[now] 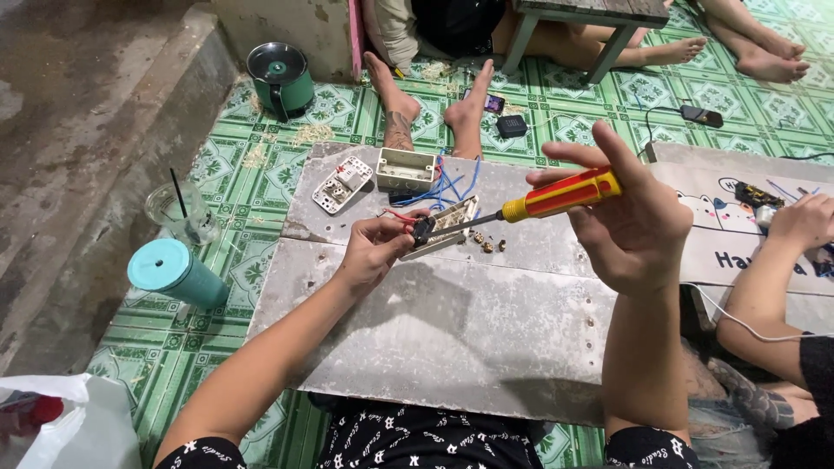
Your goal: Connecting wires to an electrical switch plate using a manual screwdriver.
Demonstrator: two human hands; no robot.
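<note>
Left hand [375,247] pinches a small black part [423,230] at the switch frame [445,226]; right hand [630,221] grips a red-and-yellow screwdriver [556,198]

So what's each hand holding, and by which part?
Right hand grips the screwdriver by its red-and-yellow handle; left hand pinches the small black part at its end.

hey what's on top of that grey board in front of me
On the grey board: a white switch plate, a cream wall box with blue wires, and loose screws. The left hand hides what lies beneath it.
</note>
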